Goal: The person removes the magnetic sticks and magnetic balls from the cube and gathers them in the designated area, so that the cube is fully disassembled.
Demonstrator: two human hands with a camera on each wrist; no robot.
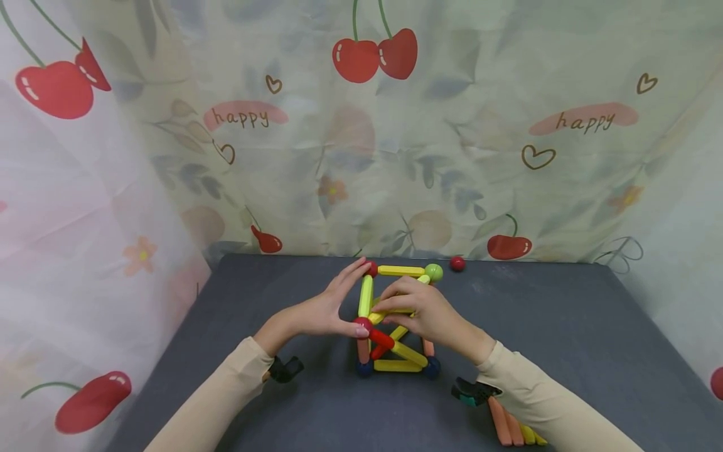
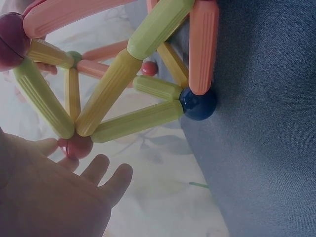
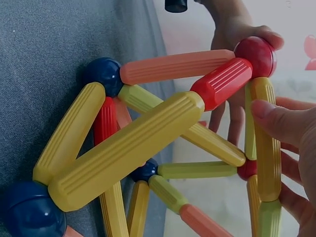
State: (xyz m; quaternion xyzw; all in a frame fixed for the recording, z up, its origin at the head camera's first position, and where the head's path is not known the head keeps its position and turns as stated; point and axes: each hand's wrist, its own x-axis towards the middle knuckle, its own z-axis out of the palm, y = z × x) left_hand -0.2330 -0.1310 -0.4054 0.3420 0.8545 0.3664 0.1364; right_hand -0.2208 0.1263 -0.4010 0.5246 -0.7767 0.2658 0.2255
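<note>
A magnetic stick-and-ball frame stands on the dark tabletop, with blue balls (image 1: 364,368) at its base. My left hand (image 1: 319,307) spans its left side with fingers extended. The thumb touches the near red ball (image 1: 363,324), and the fingertips reach the far red ball (image 1: 371,269). My right hand (image 1: 423,307) pinches a yellow magnetic stick (image 3: 266,148), which runs from the near red ball towards a green stick (image 3: 269,217). Below it, a red stick (image 3: 222,84) and a yellow stick (image 3: 128,150) slant down to a blue ball. A green ball (image 1: 433,272) tops the far right corner.
A loose red ball (image 1: 457,263) lies near the table's back edge. Several pink and yellow sticks (image 1: 503,424) lie side by side under my right forearm. Printed cloth (image 1: 373,188) hangs behind the dark tabletop (image 1: 565,326).
</note>
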